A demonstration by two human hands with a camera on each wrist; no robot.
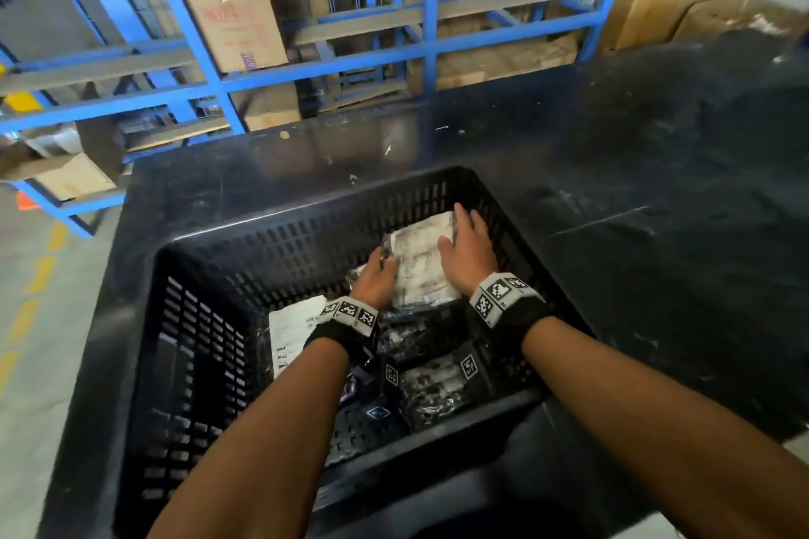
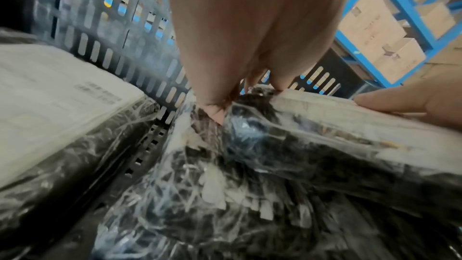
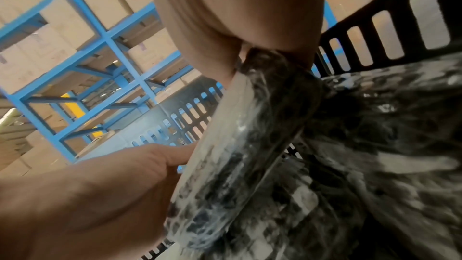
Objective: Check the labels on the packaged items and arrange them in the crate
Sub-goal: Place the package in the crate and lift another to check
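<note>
Blue racking [image 1: 280, 70] behind; crate [image 1: 271, 232]: both hands, L [image 1: 374, 282] & R [image 1: 466, 252], seemingly clamped on wrapped pkg [image 1: 418, 263]

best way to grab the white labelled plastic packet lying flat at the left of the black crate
Take the flat white-labelled plastic-wrapped packet by its two long edges, hands coming straight down from above. It lies label up, close to the slotted black plastic crate wall, so a sideways approach looks blocked; the loose film seems likely to slip under a one-edge pinch.

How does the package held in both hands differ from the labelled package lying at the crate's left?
The held package is gripped by the left hand and right hand, raised above the others; the left package lies untouched, lower in the crate. The held one sits toward the far side, the left one nearer. Both are plastic-wrapped with a white label facing up.
</note>
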